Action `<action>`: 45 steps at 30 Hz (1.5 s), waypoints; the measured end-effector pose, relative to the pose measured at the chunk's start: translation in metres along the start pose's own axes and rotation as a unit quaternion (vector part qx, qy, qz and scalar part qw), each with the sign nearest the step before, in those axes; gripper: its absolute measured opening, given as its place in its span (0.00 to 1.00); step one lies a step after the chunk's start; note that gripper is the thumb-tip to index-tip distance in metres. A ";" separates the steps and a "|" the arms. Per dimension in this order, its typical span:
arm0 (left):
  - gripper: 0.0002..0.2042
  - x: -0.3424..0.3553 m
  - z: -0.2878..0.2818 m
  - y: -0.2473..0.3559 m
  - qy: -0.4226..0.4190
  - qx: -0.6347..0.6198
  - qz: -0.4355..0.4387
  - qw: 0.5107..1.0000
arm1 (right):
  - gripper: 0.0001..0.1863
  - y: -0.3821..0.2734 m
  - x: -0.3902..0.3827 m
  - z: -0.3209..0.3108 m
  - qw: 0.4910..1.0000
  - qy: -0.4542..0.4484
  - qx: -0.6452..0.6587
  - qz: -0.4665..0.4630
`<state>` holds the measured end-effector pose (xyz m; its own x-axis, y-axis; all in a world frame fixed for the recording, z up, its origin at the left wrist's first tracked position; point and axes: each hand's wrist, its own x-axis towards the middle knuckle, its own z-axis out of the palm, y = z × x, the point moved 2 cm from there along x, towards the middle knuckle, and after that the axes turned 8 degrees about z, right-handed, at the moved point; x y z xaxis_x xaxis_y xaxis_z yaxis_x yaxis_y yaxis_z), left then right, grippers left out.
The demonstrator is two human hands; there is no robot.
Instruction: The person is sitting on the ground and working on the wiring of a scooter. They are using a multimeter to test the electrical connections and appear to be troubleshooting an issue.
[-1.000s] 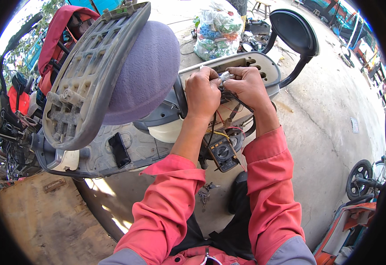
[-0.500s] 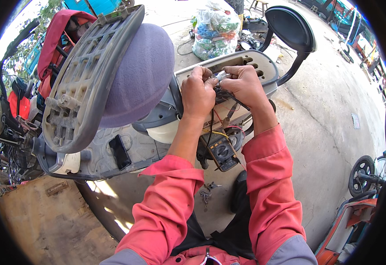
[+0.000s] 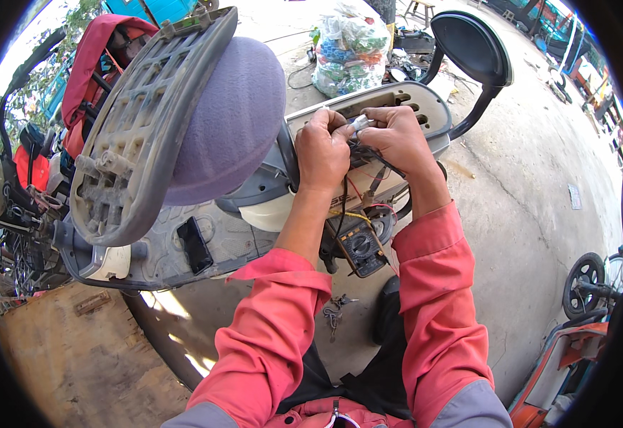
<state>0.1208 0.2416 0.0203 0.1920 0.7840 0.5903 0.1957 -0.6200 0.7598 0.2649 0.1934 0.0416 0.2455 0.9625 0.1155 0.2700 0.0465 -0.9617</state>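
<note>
My left hand and my right hand meet over the opened scooter body, fingers closed around a small pale connector with dark wires. My left hand is at its left end, my right hand at its right. Just below hangs a dark bundle of wires. A multimeter with thin leads hangs lower, between my forearms. The raised seat, purple fabric with a ribbed grey underside, stands left of my hands. A black phone lies on the footboard.
A black backrest juts up at right, beside a bag of waste. Red-covered vehicle parts crowd the left. A wooden board lies lower left, keys on the ground, a wheel at right.
Both hands stay on the connector, with only slight shifts of the fingers. The scooter, seat and multimeter look the same apart from a small drift of the view.
</note>
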 end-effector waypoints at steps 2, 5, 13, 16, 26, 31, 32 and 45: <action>0.04 0.001 -0.001 0.000 -0.002 -0.003 -0.005 1.000 | 0.14 0.001 0.001 0.000 1.000 -0.009 0.001 0.002; 0.04 0.001 -0.001 0.001 -0.006 -0.015 -0.007 1.000 | 0.14 0.000 0.000 0.000 1.000 -0.007 0.008 0.005; 0.05 -0.004 -0.002 0.004 0.000 0.015 0.016 1.000 | 0.16 -0.002 -0.001 0.000 1.000 -0.002 0.002 0.013; 0.05 -0.006 -0.002 0.004 -0.001 0.030 0.029 0.999 | 0.17 0.000 0.001 0.000 1.000 -0.003 -0.005 0.010; 0.04 -0.009 0.001 0.002 0.009 0.054 0.081 0.995 | 0.21 0.003 0.002 0.000 1.000 0.011 -0.010 0.018; 0.04 -0.009 0.001 0.003 0.007 0.046 0.086 0.995 | 0.20 0.001 0.001 0.001 1.000 0.006 0.006 0.020; 0.04 -0.010 0.001 0.004 0.006 0.048 0.086 0.995 | 0.20 0.001 0.001 0.001 1.000 0.009 0.003 0.022; 0.02 -0.010 -0.001 0.008 0.014 0.057 0.098 0.994 | 0.18 0.000 0.001 0.001 1.000 -0.006 -0.001 0.030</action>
<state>0.1191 0.2288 0.0205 0.2103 0.6482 0.7319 0.2654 -0.7584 0.5954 0.2641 0.1946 0.0414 0.2496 0.9668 0.0543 0.2577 -0.0123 -0.9661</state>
